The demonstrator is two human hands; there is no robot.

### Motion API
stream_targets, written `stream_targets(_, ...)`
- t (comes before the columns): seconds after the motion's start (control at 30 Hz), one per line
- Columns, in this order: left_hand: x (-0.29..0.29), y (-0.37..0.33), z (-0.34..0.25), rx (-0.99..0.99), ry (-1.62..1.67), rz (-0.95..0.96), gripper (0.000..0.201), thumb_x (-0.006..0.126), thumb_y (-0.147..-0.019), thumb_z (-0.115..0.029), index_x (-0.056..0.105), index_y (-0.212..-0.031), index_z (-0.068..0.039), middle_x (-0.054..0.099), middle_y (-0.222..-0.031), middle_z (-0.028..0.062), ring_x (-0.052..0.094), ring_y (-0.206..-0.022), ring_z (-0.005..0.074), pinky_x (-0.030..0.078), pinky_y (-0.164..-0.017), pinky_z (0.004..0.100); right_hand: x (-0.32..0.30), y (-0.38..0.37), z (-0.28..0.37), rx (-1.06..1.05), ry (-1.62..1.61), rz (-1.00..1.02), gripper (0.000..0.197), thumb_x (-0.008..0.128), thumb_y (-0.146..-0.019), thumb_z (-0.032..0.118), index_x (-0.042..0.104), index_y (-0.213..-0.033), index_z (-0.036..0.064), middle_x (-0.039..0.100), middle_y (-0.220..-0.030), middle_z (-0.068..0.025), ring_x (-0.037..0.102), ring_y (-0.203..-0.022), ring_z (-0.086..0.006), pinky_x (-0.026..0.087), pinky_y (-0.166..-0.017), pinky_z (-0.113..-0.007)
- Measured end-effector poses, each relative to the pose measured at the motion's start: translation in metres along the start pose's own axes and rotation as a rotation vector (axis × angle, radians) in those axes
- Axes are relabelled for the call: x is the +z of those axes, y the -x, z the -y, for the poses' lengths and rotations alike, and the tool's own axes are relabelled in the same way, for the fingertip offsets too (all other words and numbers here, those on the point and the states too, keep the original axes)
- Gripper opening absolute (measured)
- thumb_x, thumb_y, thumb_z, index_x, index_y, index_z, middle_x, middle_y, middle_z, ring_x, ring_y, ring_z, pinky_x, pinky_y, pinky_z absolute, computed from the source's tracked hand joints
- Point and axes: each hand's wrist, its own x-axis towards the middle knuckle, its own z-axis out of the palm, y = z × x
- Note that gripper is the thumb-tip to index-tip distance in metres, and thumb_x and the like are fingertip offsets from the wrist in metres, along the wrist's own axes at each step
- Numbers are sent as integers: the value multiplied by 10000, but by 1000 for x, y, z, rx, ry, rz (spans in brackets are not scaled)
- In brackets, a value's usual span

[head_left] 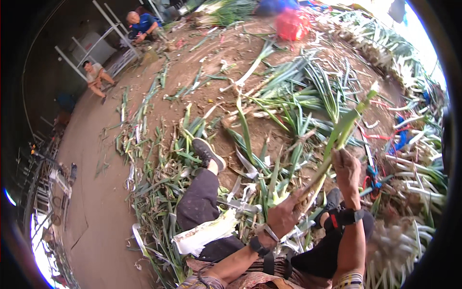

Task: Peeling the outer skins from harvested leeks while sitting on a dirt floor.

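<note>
A long leek (342, 127) slants up and away to the right between my hands, its green leaves at the far end. My left hand (283, 214) is closed round the lower, paler part, where dry outer layers hang. Higher up, my right hand (346, 171) grips the stalk near the start of the green leaves. Across my left thigh lies a pale white and green piece (207, 233), whose kind I cannot make out. Loose leeks (298, 103) lie on the ground beyond my hands.
Leaf trimmings (159, 212) cover the ground around my legs. Piled leeks (414, 192) line the right side, with blue and red straps (402, 137) among them. A red bag (292, 25) stands at the back. Two people (144, 26) crouch at the far left near a metal frame (103, 36).
</note>
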Motion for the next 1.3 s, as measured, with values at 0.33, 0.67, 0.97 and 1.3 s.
stream_targets(0.33,23,-45,61,146,162,156,519,596,-797,-250,454,-1276,-112,622,-923,189,626,-805,333,506,-657,373,-13,28,45,-329,-727,833,242,655,-825,213,567,-755,-1,473,-579,-79,433,-513,-168,341,-489,-293)
stream_targets(0.67,28,-34,23,-487,743,309,322,469,-934,-351,531,-850,-46,481,-607,-17,392,-451,34,303,-391,176,-29,8,5,503,-1234,15,269,541,-903,169,540,-1122,13,592,-860,-28,506,-573,-40,406,-492,-182)
stream_targets(0.97,4,-4,3,-505,901,348,506,433,-904,-501,548,-759,-31,494,-560,31,416,-407,63,293,-356,201,-11,10,20,290,-1137,249,312,537,-917,221,535,-1128,-9,586,-788,-7,501,-573,-38,422,-518,-186)
stream_targets(1.3,14,24,19,-466,745,322,413,496,-910,-406,529,-736,-33,473,-579,-10,384,-452,47,285,-407,207,-20,6,22,418,-1612,229,322,457,-939,249,510,-1148,10,615,-898,-88,574,-810,-154,486,-727,-305)
